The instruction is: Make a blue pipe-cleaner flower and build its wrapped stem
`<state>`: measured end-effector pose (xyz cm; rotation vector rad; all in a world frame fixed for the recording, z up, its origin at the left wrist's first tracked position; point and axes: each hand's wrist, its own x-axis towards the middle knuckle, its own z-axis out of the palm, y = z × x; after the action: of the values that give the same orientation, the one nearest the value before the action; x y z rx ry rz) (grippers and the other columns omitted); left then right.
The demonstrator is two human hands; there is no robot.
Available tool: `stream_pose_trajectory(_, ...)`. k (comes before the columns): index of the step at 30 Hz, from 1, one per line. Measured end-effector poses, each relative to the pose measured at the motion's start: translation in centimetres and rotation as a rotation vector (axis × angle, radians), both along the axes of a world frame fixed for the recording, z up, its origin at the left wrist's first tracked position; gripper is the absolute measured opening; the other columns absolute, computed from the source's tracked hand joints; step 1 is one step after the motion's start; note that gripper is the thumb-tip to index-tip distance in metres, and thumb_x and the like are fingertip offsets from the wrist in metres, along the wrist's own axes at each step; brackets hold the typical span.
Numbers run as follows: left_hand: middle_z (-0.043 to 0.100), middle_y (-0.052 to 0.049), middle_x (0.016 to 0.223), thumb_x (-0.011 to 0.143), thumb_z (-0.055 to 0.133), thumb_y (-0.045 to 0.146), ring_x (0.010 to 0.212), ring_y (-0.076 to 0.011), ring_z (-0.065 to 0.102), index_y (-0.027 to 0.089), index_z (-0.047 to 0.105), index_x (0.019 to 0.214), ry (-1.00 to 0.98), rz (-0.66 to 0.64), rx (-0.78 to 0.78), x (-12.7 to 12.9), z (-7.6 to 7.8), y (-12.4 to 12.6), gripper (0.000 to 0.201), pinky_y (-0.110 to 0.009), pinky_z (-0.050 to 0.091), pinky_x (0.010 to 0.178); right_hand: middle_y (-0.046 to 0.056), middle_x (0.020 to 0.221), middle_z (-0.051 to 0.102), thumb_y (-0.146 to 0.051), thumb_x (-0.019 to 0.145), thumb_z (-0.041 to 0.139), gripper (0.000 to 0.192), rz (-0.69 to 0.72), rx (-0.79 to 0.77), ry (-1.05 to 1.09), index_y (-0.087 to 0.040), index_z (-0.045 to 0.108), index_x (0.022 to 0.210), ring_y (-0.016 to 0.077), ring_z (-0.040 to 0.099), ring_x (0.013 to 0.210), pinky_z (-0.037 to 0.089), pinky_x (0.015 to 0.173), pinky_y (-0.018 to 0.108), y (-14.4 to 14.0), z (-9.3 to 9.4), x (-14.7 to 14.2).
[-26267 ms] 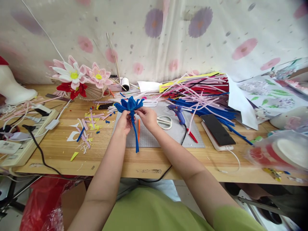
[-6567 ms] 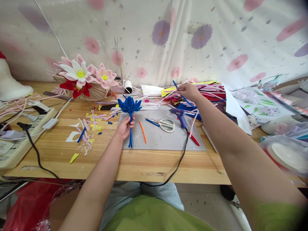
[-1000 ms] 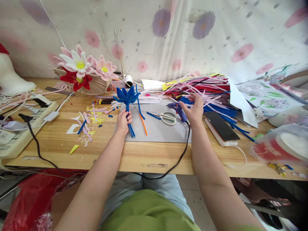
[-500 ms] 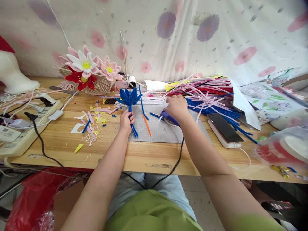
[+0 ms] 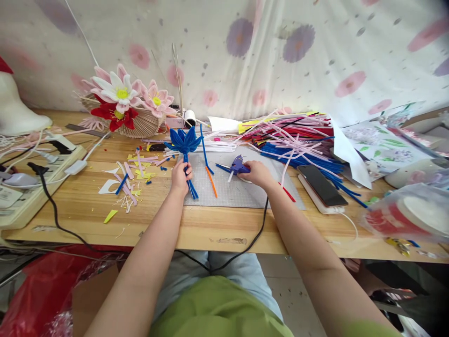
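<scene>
The left hand [image 5: 181, 175], a little left of the frame's centre, was closed around the stem of a blue pipe-cleaner flower [image 5: 184, 140]. The stem ran nearly upright in the picture: the bloom spread above the fist toward the top of the frame, and the loose blue stem ends fanned out below it onto the grey cutting mat [image 5: 231, 192].

Right of that, near the middle of the frame, the right hand [image 5: 257, 173] rested on the mat with its fingers wrapped around the handle of a blue hot glue gun [image 5: 238, 164]. The gun lay roughly level, its long axis running left to right, with the nozzle pointing left toward the flower stem. Its black cord [image 5: 257, 229] dropped from under the hand over the front edge of the counter [image 5: 196, 224]. Nozzle and stem stood apart, with a loose orange pipe cleaner [image 5: 211, 181] lying slantwise on the mat between them. Of the two hands, the right was the one nearer the nozzle, and the flower lay to the left of it.

Behind the right hand, in the upper right of the counter, a heap of pipe cleaners [image 5: 298, 135] sprawled beside a phone [image 5: 321, 185]. Finished flowers [image 5: 122, 96] sat at upper left.
</scene>
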<state>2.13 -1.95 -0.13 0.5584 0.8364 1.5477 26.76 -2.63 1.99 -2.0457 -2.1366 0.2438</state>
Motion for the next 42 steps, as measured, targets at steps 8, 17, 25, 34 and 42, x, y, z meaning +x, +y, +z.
stream_pose_trajectory(8, 0.045, 0.003, 0.059, 0.060, 0.047, 0.009, 0.038, -0.0011, 0.031, 0.013, 0.056, 0.080, 0.010, 0.001, -0.001, 0.2, 0.1, 0.0, 0.022, -0.012, 0.012, 0.032, 0.008, 0.093, 0.066, -0.025, 0.068, 0.048, 0.032, -0.168, 0.133, 0.665, -0.014, 0.063, 0.095, 0.0155, 0.059, 0.075, 0.044, 0.061, 0.025, 1.5, 0.0, 6.1)
stream_pose_trajectory(17, 0.045, 0.003, 0.058, 0.061, 0.046, 0.007, 0.038, -0.0009, 0.030, 0.013, 0.057, 0.081, -0.011, -0.004, -0.022, 0.1, 0.2, -0.1, 0.024, -0.012, 0.012, 0.032, 0.008, 0.076, 0.065, -0.036, 0.071, 0.049, 0.035, -0.323, 0.052, 0.464, -0.012, 0.063, 0.092, 0.0169, 0.057, 0.065, 0.042, 0.061, 0.028, 3.3, -3.1, 6.9)
stream_pose_trajectory(25, 0.045, 0.002, 0.059, 0.072, 0.042, 0.014, 0.037, -0.0014, 0.031, 0.013, 0.056, 0.082, -0.074, -0.021, -0.033, 0.1, 0.1, 0.1, 0.017, -0.012, 0.012, 0.031, 0.016, 0.104, 0.060, -0.046, 0.070, 0.056, 0.048, -0.308, 0.126, -0.108, -0.012, 0.057, 0.104, 0.0284, 0.052, 0.099, 0.039, 0.078, 0.036, -1.0, 0.5, 7.3)
stream_pose_trajectory(34, 0.044, 0.002, 0.060, 0.084, 0.039, 0.034, 0.037, -0.0012, 0.031, 0.014, 0.057, 0.083, -0.091, -0.048, -0.014, 0.2, -0.1, 0.0, 0.027, -0.012, 0.012, 0.030, 0.005, 0.091, 0.067, -0.038, 0.077, 0.051, 0.026, 0.075, -0.075, 0.191, -0.019, 0.064, 0.088, 0.0161, 0.059, 0.083, 0.039, 0.067, 0.024, 2.7, 2.2, -5.2)
stream_pose_trajectory(42, 0.043, 0.003, 0.060, 0.085, 0.039, 0.038, 0.037, -0.0008, 0.030, 0.015, 0.058, 0.087, -0.082, -0.049, -0.028, -0.1, -0.2, -0.1, 0.030, -0.011, 0.012, 0.030, 0.012, 0.095, 0.065, -0.031, 0.073, 0.053, 0.020, -0.029, -0.085, 0.226, -0.016, 0.060, 0.084, 0.0237, 0.059, 0.090, 0.041, 0.074, 0.032, 7.9, -1.1, -12.9)
